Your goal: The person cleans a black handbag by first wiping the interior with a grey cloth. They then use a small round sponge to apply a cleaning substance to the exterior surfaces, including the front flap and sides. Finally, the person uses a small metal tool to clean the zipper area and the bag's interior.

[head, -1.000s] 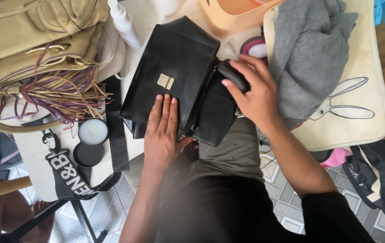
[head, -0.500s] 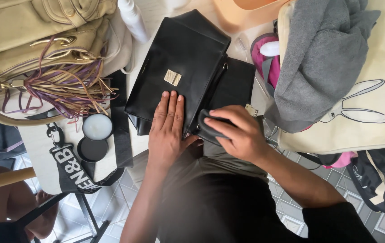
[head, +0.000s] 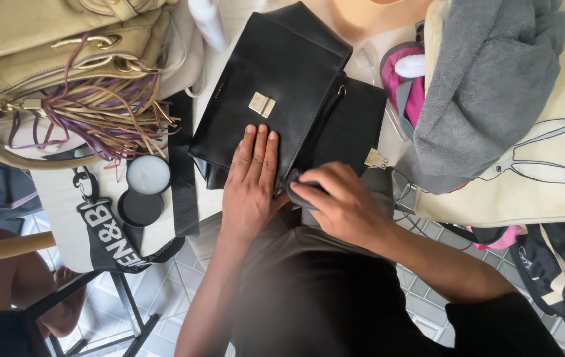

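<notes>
White table [head: 64, 198] bears black handbag [head: 282, 79], tin [head: 148, 174]

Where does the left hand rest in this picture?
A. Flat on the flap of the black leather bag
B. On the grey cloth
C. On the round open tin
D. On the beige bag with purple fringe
A: the left hand lies flat, fingers stretched, on the flap of the black leather bag, just below its square gold clasp.

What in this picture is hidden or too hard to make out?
All in the head view:
- Dark object in the right hand: mostly covered by the fingers, kind unclear.
- Inside of the black bag: hidden by its flap and the left hand.
- Beige bag: cut off by the top edge.
- Pink item: partly buried under the grey cloth.
</notes>
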